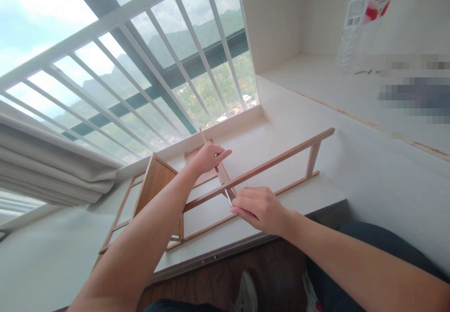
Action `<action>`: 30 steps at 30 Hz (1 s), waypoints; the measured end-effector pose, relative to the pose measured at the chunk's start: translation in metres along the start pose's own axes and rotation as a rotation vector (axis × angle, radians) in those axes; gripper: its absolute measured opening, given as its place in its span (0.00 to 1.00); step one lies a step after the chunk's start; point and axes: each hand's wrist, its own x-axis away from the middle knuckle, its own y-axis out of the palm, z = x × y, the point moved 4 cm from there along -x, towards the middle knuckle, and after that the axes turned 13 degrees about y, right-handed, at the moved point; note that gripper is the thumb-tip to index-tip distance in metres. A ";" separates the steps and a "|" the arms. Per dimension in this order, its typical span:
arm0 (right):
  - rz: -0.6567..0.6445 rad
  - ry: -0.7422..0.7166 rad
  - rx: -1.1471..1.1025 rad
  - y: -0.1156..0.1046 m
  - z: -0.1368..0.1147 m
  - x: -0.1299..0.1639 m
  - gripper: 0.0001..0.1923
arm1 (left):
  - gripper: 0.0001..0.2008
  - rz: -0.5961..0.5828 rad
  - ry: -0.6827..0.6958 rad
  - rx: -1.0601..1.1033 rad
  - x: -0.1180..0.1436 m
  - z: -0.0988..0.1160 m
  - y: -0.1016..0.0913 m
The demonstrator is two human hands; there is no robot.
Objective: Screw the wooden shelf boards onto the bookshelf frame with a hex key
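Note:
A light-brown wooden frame [277,158] with two long rails lies tilted on the white ledge. My left hand [210,157] is closed around a wooden crosspiece [222,173] that meets the near rail about midway along. On the near side of that joint, my right hand [260,206] pinches a thin silver metal rod [228,198]. Its tip meets the rail at the joint; my fingers hide the other end, so its exact kind does not show.
More wooden pieces, including a panel [154,183], lie left of the frame. A white railing [147,98] and window stand behind. A clear plastic wrapper [355,35] and small metal bits [363,72] rest on the right shelf. A grey curtain [52,157] hangs left.

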 end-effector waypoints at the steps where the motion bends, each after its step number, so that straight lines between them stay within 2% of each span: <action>1: 0.005 0.001 -0.021 -0.001 0.000 0.000 0.10 | 0.29 -0.002 0.013 -0.008 -0.001 0.001 0.000; 5: 0.056 0.035 -0.080 -0.007 0.002 0.001 0.08 | 0.28 -0.008 0.028 -0.023 -0.001 0.004 -0.001; 13: 0.121 -0.045 0.173 -0.009 -0.006 0.000 0.14 | 0.28 0.000 0.055 -0.013 -0.001 0.002 -0.002; 15: 0.121 -0.048 0.162 -0.007 -0.005 0.000 0.14 | 0.28 0.000 0.050 -0.007 -0.001 0.002 -0.002; 17: 0.105 0.009 0.081 -0.003 -0.003 0.001 0.14 | 0.28 -0.001 0.037 -0.004 -0.001 0.002 -0.003; 19: 0.075 0.141 -0.069 0.003 0.000 0.004 0.14 | 0.28 -0.006 0.017 -0.001 -0.001 0.001 -0.003; 21: 0.020 0.355 -0.280 0.012 0.004 0.007 0.14 | 0.28 -0.013 -0.004 0.009 0.000 0.000 -0.002; 25: -0.164 0.831 -0.925 0.040 0.007 0.018 0.15 | 0.28 -0.015 -0.034 0.034 0.002 -0.003 -0.001; 28: -0.318 0.974 -1.384 0.055 0.001 0.020 0.16 | 0.29 -0.014 -0.055 0.051 0.003 -0.003 -0.001; 30: -0.425 0.994 -1.530 0.058 -0.001 0.019 0.17 | 0.29 -0.020 -0.074 0.060 0.003 -0.003 -0.001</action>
